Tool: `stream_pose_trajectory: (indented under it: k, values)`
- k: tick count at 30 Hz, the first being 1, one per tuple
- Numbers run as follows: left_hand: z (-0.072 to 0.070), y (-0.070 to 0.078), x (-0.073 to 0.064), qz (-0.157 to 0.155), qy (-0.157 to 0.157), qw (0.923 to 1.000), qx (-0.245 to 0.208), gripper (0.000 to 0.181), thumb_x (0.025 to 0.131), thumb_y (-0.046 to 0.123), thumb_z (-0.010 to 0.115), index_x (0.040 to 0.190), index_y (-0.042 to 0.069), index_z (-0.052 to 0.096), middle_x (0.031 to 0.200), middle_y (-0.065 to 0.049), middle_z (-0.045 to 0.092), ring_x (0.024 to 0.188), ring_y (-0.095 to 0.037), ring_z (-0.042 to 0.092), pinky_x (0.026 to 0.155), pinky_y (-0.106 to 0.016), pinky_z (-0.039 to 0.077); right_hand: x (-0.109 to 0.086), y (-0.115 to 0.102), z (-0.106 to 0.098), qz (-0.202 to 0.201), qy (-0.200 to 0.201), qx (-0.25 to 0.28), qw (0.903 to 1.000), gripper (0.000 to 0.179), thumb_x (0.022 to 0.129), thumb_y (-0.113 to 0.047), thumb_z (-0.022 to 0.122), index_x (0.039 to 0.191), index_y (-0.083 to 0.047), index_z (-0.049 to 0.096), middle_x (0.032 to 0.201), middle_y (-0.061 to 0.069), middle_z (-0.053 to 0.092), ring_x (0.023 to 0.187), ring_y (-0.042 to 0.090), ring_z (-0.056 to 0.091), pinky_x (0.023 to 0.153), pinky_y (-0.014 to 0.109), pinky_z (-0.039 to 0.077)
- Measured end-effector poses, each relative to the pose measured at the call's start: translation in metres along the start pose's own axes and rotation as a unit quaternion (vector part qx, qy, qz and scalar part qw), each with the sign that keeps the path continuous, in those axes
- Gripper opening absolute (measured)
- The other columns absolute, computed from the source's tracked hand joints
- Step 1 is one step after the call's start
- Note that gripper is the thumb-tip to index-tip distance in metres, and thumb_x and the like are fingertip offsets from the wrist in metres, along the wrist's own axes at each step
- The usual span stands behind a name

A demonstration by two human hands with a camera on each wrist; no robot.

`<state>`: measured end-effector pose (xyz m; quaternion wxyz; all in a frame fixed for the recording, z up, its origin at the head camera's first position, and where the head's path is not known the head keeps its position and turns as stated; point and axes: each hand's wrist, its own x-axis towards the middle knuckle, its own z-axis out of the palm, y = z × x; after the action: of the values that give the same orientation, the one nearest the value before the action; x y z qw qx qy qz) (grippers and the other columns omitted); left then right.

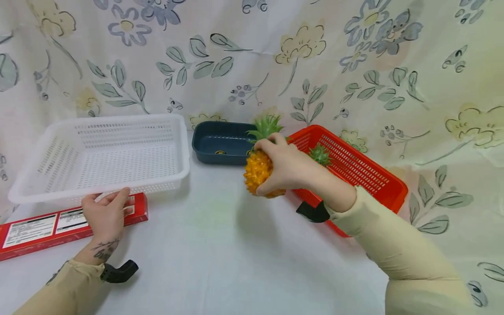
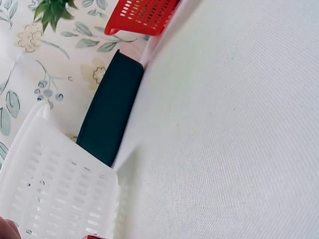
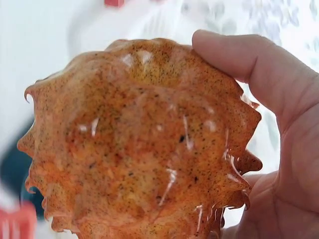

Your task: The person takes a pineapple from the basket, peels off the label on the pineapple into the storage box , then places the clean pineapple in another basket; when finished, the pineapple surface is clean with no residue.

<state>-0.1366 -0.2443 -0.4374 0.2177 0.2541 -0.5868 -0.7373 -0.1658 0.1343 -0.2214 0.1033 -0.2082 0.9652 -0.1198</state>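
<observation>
My right hand (image 1: 281,164) grips an orange pineapple (image 1: 257,173) with a green crown (image 1: 267,127), held up in front of the dark blue tray. Up close in the right wrist view, the spiky pineapple body (image 3: 134,144) fills the middle, with the thumb (image 3: 234,55) along its side. At the left, my left hand (image 1: 104,214) holds the front rim of a white plastic basket (image 1: 179,173) with its fingertips. Only a bit of a finger (image 2: 7,230) shows at the corner of the left wrist view.
A dark blue tray (image 1: 220,158) stands at the back middle. Right of it is a red basket (image 1: 366,168), with another pineapple crown (image 1: 320,154) showing inside. A long red box with white labels (image 1: 31,232) lies before the white basket. Flowered cloth (image 1: 244,57) hangs behind.
</observation>
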Motion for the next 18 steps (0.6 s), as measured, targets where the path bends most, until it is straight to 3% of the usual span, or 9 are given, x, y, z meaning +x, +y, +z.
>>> stream_pose_trajectory:
  k: [4, 8, 12, 18]
  values:
    - [-0.008, -0.017, 0.015, 0.000, -0.009, 1.0000, -0.002, 0.068, 0.070, 0.031, 0.080, 0.116, 0.022, 0.031, 0.087, 0.002, 0.070, 0.057, -0.015, 0.066, 0.047, -0.025, 0.051, -0.010, 0.031, -0.028, 0.041, 0.029, 0.013, 0.9987, 0.081, 0.060, -0.036, 0.081, 0.128, -0.022, 0.041, 0.136, 0.009, 0.027, 0.104, 0.030, 0.044, 0.080, 0.045, 0.047]
    - [-0.002, 0.001, 0.001, -0.021, -0.005, 0.9998, 0.001, 0.065, 0.072, 0.029, 0.078, 0.115, 0.023, 0.030, 0.085, 0.005, 0.069, 0.055, -0.012, 0.065, 0.047, -0.023, 0.051, -0.019, 0.075, -0.043, 0.086, 0.043, 0.027, 0.9950, 0.081, 0.062, -0.031, 0.081, 0.129, -0.015, 0.039, 0.136, 0.018, 0.024, 0.104, 0.034, 0.044, 0.081, 0.051, 0.045]
    - [0.005, 0.016, -0.010, -0.034, 0.002, 0.9994, 0.011, 0.062, 0.074, 0.029, 0.077, 0.115, 0.023, 0.030, 0.083, 0.006, 0.067, 0.054, -0.010, 0.063, 0.046, -0.021, 0.050, -0.028, 0.124, -0.043, 0.130, 0.035, 0.043, 0.9899, 0.087, 0.064, -0.030, 0.081, 0.132, -0.007, 0.033, 0.135, 0.028, 0.019, 0.104, 0.041, 0.041, 0.081, 0.056, 0.044]
    - [-0.007, -0.009, 0.012, -0.027, -0.003, 0.9996, 0.013, 0.072, 0.067, 0.035, 0.080, 0.117, 0.024, 0.030, 0.091, 0.002, 0.068, 0.058, -0.014, 0.066, 0.048, -0.025, 0.052, -0.043, 0.182, -0.027, 0.169, 0.004, 0.056, 0.9841, 0.092, 0.066, -0.033, 0.081, 0.133, 0.001, 0.027, 0.131, 0.036, 0.015, 0.104, 0.047, 0.036, 0.078, 0.057, 0.043]
